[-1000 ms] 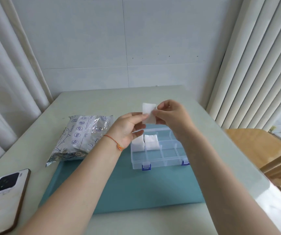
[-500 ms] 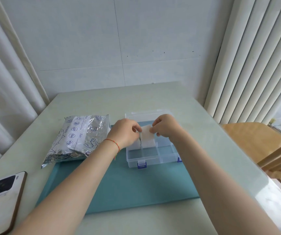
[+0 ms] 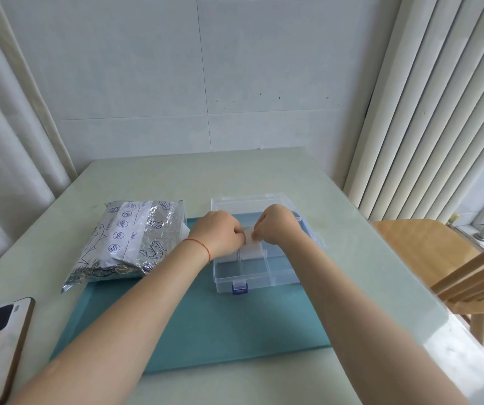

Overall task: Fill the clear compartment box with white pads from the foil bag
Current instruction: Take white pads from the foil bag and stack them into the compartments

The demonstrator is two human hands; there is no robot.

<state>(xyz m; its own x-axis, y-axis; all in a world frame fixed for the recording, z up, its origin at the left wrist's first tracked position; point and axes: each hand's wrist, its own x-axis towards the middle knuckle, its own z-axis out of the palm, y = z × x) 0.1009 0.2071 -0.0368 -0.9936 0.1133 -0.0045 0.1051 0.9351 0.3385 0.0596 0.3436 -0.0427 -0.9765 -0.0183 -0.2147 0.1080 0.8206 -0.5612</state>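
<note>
The clear plastic compartment box (image 3: pixel 252 267) sits on the teal mat (image 3: pixel 205 325), lid open, so I can reach in. My left hand (image 3: pixel 220 233) and right hand (image 3: pixel 278 226) both pinch one white pad (image 3: pixel 249 239), steadying it over a back compartment. The crinkled foil bag (image 3: pixel 126 241) lies left, close for refills.

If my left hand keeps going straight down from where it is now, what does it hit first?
Probably the white pads already sitting in the back compartments of the clear box. The left hand and the right hand pinch a pad just above them. How far above is hard to judge.
</note>
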